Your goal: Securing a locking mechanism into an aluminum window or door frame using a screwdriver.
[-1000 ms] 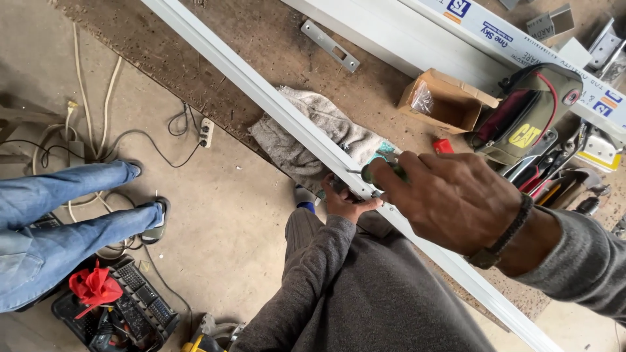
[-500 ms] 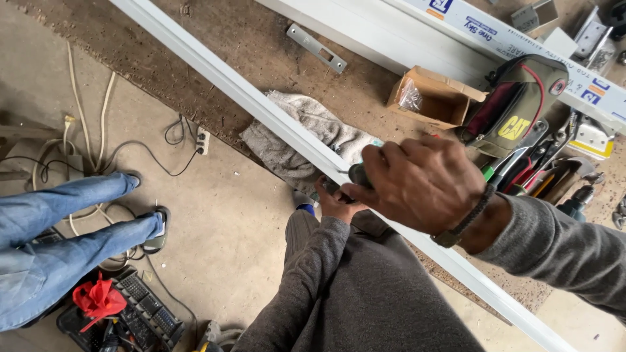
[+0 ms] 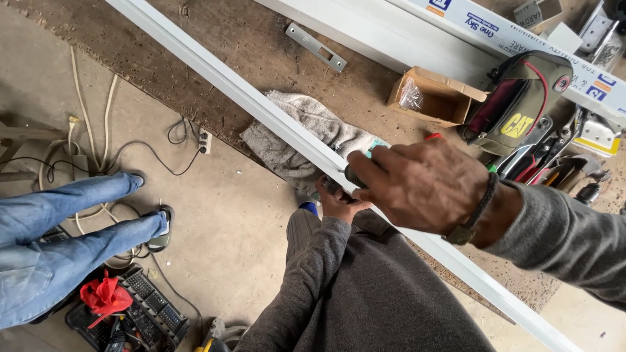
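- Near left: another person's legs in blue jeans stretch across the concrete floor, beside a black tool tray holding a red rag.
- Centre: left hand, in a grey sleeve, grips the near edge of the long white frame profile from below, fingers curled shut on it.
- Right hand, with a dark wristband, is closed around a dark-handled tool whose tip meets the profile just above the left hand; the kind of tool cannot be told.
- The profile runs diagonally from far left to near right along the edge of the worn workbench.
- Just beyond it: a grey rag.
- Farther right: an open cardboard box and an olive tool pouch.
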